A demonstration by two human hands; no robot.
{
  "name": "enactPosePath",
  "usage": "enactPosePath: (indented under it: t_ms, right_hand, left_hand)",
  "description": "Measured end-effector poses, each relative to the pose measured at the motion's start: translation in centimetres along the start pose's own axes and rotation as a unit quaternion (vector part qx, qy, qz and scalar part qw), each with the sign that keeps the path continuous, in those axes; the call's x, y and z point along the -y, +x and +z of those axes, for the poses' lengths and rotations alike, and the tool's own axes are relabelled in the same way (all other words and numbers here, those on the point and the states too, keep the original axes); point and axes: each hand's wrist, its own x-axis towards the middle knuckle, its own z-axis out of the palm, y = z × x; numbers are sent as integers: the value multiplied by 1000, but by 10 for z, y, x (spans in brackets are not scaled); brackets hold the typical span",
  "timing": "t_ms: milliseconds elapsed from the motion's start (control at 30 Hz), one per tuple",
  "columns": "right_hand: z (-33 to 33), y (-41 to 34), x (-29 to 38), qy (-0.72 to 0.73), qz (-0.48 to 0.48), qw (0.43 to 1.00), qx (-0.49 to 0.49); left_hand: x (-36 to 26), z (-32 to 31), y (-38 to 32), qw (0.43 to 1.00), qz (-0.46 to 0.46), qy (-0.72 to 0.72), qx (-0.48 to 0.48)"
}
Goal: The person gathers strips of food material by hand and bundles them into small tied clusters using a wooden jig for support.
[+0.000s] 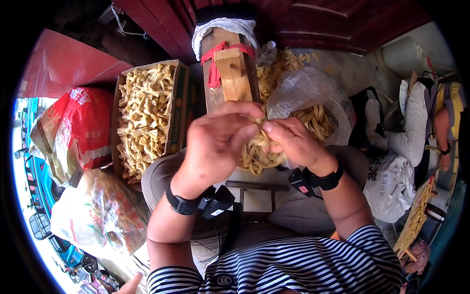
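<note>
My right hand (pixel 299 141) pinches a looped bundle of pale yellow strips (pixel 261 139), probably dried tofu skin, between thumb and fingers. Close beside it, my left hand (pixel 216 143) is slightly blurred, its thumb and forefinger curved around the bundle's upper end. Whether those fingers grip it is hidden. More loose strips (pixel 266 161) lie just below both hands. Behind them stands a wooden bench (pixel 244 82) with an upright block, tied with red cloth (pixel 214 73). To its right, a clear plastic bag (pixel 304 86) holds further long strips (pixel 314 119).
At left, a cardboard box (pixel 178 110) is full of knotted yellow pieces (pixel 145 114). Red (pixel 91 125) and white (pixel 99 217) bags stand beside it. A plastic bottle (pixel 267 55) is behind the bench. Other people's hands show at far right (pixel 445 158) and lower left (pixel 130 284).
</note>
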Motion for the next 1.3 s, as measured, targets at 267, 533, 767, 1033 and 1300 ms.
enactPosePath:
  t_ms: [267,533,767,1033,1300]
  right_hand:
    - [-3,4,-6,260,63,958,102]
    - [1,20,-8,24,24,999,25]
    - [-6,63,-32,-217,-127,942,-223]
    - [-8,72,-36,-365,-148,877,-275]
    - [31,31,-6,-306,-490,811,-93]
  left_hand:
    - [1,-27,-3,955,-139,-232,-124]
    - [30,-22,-17,911,-255,-322,-36]
    - [57,-14,15,929,-276,-200,-144]
    - [88,-13,14,960,-178,98,-193]
    - [45,4,-29,905,-367,-213,14]
